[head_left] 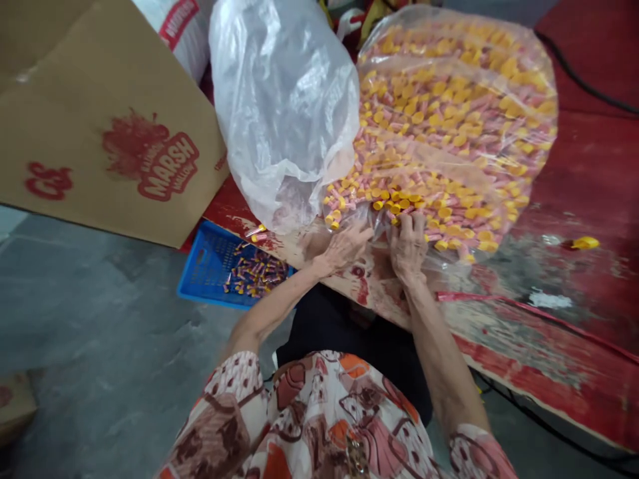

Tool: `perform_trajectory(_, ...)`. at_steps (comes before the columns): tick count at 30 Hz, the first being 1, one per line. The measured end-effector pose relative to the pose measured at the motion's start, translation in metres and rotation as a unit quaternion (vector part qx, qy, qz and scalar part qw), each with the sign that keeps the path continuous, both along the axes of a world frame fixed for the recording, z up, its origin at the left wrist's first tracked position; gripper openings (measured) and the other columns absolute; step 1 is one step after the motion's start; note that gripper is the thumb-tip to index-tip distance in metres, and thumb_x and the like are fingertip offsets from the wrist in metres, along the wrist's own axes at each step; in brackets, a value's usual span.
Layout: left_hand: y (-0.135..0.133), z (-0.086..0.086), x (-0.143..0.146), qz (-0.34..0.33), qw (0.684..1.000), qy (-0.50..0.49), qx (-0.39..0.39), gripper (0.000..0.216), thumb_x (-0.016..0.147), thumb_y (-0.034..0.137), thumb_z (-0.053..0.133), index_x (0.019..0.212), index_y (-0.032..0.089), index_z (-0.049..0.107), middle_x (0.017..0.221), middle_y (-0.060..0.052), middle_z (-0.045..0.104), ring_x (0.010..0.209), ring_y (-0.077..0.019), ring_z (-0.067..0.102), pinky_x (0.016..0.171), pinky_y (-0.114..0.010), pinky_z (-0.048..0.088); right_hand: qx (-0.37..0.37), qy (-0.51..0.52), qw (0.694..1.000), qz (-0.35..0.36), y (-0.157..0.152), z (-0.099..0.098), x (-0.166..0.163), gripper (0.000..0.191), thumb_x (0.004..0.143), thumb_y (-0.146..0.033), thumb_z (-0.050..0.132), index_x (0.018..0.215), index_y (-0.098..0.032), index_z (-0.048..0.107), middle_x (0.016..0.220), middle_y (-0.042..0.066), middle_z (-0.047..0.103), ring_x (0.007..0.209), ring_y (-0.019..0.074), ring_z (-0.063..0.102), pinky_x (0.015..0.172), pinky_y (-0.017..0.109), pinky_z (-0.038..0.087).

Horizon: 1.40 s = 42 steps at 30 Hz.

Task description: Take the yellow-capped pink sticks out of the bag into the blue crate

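Note:
A big clear plastic bag point(464, 113) full of small pink pieces with yellow caps lies on a worn red table point(589, 173). My left hand point(342, 247) rests at the bag's open mouth, fingers curled over the spilled pieces. Beside it my right hand point(408, 245) presses on the bag's lower edge, fingers bent into the plastic and the pieces. What either hand actually holds is hidden under the fingers. An empty whitish plastic bag point(284, 100) stands puffed up to the left of the full one.
A blue plastic basket point(210, 263) with several wrapped pieces sits on the grey floor below the table's edge. A brown carton point(100, 113) printed "MARSH MALLOW" stands at left. One loose yellow-capped piece point(582, 243) lies on the table at right. A black cable point(584, 80) crosses the far right.

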<state>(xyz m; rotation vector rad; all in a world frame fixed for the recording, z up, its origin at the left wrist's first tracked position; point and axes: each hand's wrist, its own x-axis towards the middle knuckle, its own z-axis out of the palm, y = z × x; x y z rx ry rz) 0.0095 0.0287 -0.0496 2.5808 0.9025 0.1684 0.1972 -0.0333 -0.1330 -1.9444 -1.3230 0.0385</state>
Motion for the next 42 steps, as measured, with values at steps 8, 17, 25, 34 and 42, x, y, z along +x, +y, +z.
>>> perform_trajectory(8,-0.035,0.011,-0.116,0.209,0.976,-0.020,0.051,0.022,0.100,0.011,0.064,0.117,0.023,0.073,0.127,-0.016,0.078,0.125,-0.0363,0.075,0.113,-0.049,0.061,0.058,0.028,0.998,0.028,-0.015,0.000,0.002,0.027,0.113,-0.047,0.057,0.115,-0.023,0.068,0.112,0.013,0.071,0.101,0.0278,0.067,0.095,0.043,0.060)
perform_trajectory(17,0.011,-0.005,-0.168,0.351,0.927,-0.075,0.103,0.022,0.111,0.024,0.057,0.129,0.022,0.069,0.133,-0.020,0.077,0.136,-0.0382,0.071,0.130,-0.057,0.050,0.003,-0.017,0.999,0.032,-0.017,0.006,-0.017,0.030,0.106,-0.025,0.052,0.127,-0.021,0.074,0.127,0.019,0.072,0.114,0.0318,0.070,0.104,0.048,0.062)
perform_trajectory(25,0.083,-0.025,-0.096,0.309,0.944,-0.112,-0.008,0.018,0.104,0.018,0.069,0.120,0.020,0.061,0.131,-0.019,0.074,0.137,-0.0375,0.072,0.123,-0.051,0.057,0.087,0.037,0.995,0.032,-0.032,0.007,0.001,0.034,0.111,-0.031,0.048,0.128,-0.023,0.076,0.126,0.016,0.075,0.116,0.0301,0.073,0.109,0.049,0.062)
perform_trajectory(34,0.028,-0.004,-0.070,0.225,0.895,-0.288,-0.254,0.018,0.113,0.036,0.065,0.124,0.022,0.065,0.101,-0.005,0.078,0.077,-0.0171,0.075,0.075,-0.030,0.064,0.018,0.285,0.948,0.138,-0.035,0.036,-0.011,0.044,0.105,-0.065,0.069,0.117,-0.023,0.077,0.105,0.007,0.079,0.090,0.0229,0.072,0.087,0.038,0.062)
perform_trajectory(42,-0.004,-0.014,-0.024,0.083,0.984,-0.138,-0.080,0.003,0.111,0.022,0.064,0.112,0.021,0.067,0.123,-0.013,0.075,0.116,-0.0282,0.077,0.105,-0.043,0.066,0.047,0.338,0.922,0.182,-0.049,0.042,-0.051,0.037,0.106,-0.049,0.071,0.135,-0.027,0.067,0.123,0.009,0.081,0.106,0.0258,0.077,0.099,0.043,0.066)
